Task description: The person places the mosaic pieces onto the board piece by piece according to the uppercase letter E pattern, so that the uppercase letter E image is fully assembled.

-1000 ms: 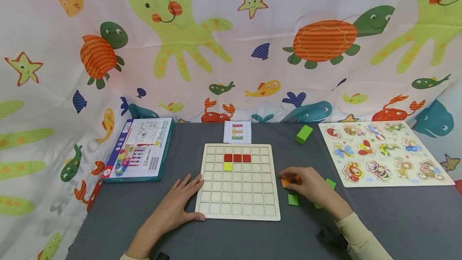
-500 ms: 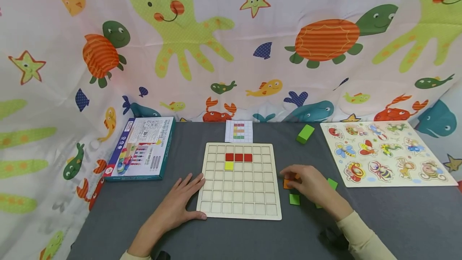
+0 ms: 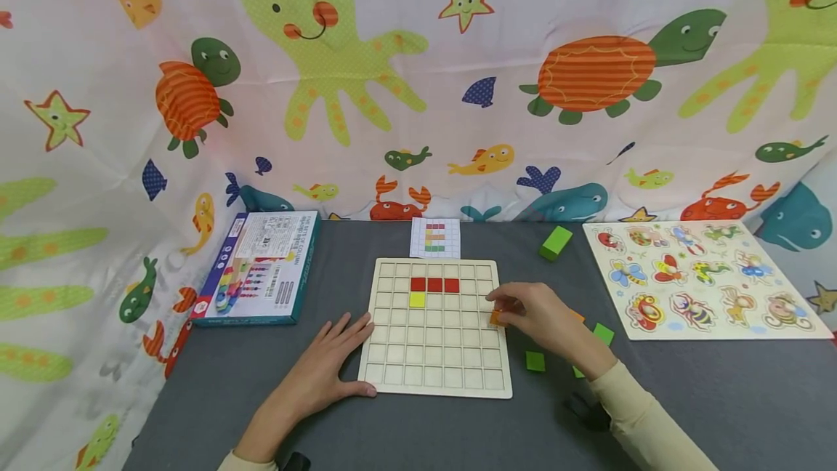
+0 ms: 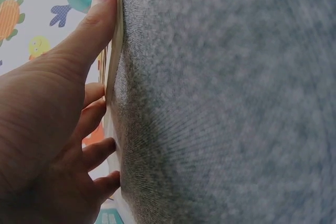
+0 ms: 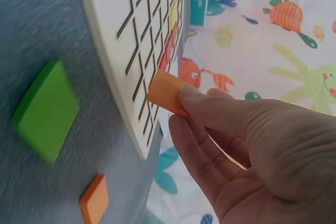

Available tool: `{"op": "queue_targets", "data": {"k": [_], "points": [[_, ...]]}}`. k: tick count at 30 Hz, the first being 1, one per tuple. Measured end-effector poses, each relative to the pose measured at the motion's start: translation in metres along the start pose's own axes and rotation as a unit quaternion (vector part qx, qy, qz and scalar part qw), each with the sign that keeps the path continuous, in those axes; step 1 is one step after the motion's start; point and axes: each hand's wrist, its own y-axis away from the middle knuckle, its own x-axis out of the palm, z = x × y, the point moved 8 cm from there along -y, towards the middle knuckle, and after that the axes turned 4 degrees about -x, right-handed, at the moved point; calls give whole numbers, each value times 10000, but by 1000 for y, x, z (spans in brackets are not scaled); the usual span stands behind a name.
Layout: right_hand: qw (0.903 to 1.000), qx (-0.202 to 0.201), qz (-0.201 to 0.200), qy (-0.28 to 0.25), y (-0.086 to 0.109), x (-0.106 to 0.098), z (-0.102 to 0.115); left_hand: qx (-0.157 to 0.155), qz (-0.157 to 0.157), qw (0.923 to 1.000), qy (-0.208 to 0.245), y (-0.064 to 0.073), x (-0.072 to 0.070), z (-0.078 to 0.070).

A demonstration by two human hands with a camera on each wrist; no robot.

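Observation:
The pale wooden grid board lies flat on the table. Three red tiles sit in a row in its upper cells, and one yellow tile is under the leftmost red. My left hand rests along the board's left side, fingers spread at the edge and thumb at the lower corner. My right hand pinches an orange tile between thumb and fingers, over the board's right edge. Below that hand, another orange tile and a green tile lie on the table.
A small pattern card stands behind the board, and a green block lies to its right. The boxed set is at the left, a picture puzzle board at the right. A printed curtain hangs behind the table.
The right hand has moved left from the loose tiles to the board's right edge, carrying the orange tile. The left hand stays at the board's side.

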Motion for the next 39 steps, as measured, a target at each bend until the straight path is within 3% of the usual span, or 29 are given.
{"op": "queue_targets", "data": {"k": [16, 26, 39], "points": [[9973, -515, 66, -522, -42, 35, 28, 32, 35, 10000, -7, 0, 1, -3], [9943, -579, 72, -896, -76, 60, 48, 4, -1, 10000, -29, 0, -1, -2], [9944, -513, 398, -830, -86, 85, 43, -43, 37, 10000, 1, 1, 0, 0]]}}
